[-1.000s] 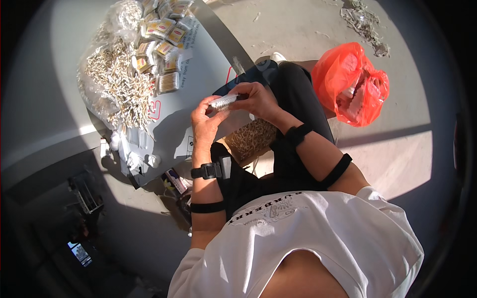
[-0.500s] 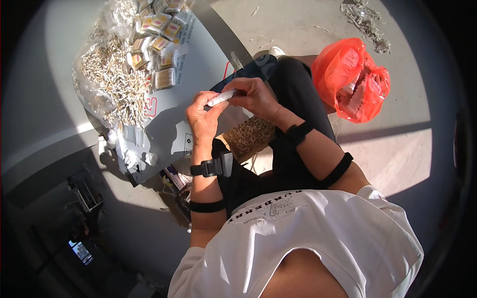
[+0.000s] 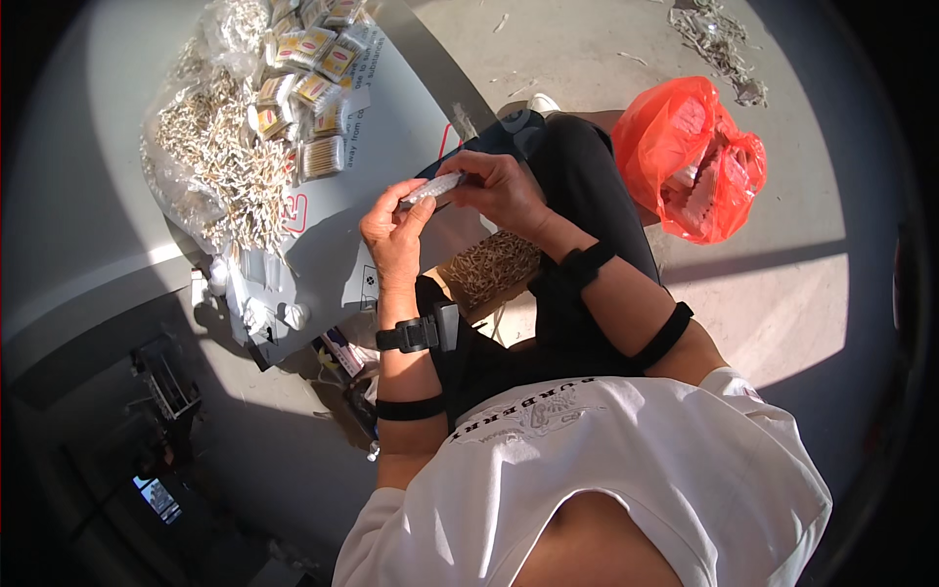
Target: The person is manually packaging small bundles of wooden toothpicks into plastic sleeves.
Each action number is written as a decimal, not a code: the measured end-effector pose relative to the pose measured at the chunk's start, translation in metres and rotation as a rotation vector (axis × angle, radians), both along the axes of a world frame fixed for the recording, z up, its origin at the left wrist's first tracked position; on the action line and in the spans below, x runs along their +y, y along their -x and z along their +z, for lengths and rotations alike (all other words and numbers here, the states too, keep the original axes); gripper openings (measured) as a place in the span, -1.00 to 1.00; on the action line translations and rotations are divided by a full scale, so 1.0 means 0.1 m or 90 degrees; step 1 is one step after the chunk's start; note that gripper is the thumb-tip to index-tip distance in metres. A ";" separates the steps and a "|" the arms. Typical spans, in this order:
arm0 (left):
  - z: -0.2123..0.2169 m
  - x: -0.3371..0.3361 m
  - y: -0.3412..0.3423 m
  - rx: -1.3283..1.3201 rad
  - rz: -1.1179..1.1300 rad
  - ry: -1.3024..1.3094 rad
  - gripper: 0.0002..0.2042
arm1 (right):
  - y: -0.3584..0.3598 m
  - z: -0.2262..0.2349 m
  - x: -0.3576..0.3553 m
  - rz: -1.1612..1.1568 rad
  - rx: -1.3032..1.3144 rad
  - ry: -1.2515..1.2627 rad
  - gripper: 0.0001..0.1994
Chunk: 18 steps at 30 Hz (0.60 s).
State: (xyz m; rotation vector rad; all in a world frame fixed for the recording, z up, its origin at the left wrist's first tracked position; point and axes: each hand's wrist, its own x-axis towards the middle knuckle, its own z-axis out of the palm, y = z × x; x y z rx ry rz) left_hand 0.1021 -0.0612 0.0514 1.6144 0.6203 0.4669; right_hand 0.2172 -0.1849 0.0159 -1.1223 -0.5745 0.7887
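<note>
My left hand (image 3: 392, 238) and my right hand (image 3: 506, 193) pinch a small clear pack of cotton swabs (image 3: 434, 188) between them, in front of my lap. Its white cotton tips face up. The left thumb presses its near side, while the right fingers cover its right end. Beyond my left hand, loose wooden-stick cotton swabs (image 3: 220, 161) spill from a clear plastic bag on the grey tabletop (image 3: 391, 117). Filled swab packs (image 3: 315, 47), several with yellow and white labels, lie heaped beside them. The closest filled pack (image 3: 324, 157) shows bare sticks through its plastic.
Below my hands, an open cardboard box (image 3: 492, 271) holds many loose swabs. To the right of my knee hangs or stands a red plastic bag (image 3: 653, 122) with pinkish packaging inside. Scraps (image 3: 722, 47) litter the floor at the far right. Crumpled white pieces (image 3: 293, 315) lie at the table's near corner.
My left hand has shifted slightly left, its fingers loosening and its thumb changing position on the pack. The pack has tilted a little. My right hand stays nearly in place.
</note>
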 end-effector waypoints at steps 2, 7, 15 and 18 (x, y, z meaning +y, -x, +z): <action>-0.01 -0.02 -0.02 -0.013 0.008 0.045 -0.78 | 0.01 -0.01 0.00 -0.009 -0.032 0.022 -0.82; -0.13 -0.02 0.00 -0.051 0.036 0.168 -0.81 | 0.00 -0.01 0.00 0.006 0.003 -0.018 -0.84; -0.25 0.00 0.04 -0.106 0.010 0.218 -0.86 | 0.01 0.03 0.00 -0.014 -0.108 0.042 -0.88; -0.23 -0.07 0.00 -0.125 0.034 0.247 -0.86 | 0.01 -0.01 -0.01 -0.018 -0.033 -0.022 -0.88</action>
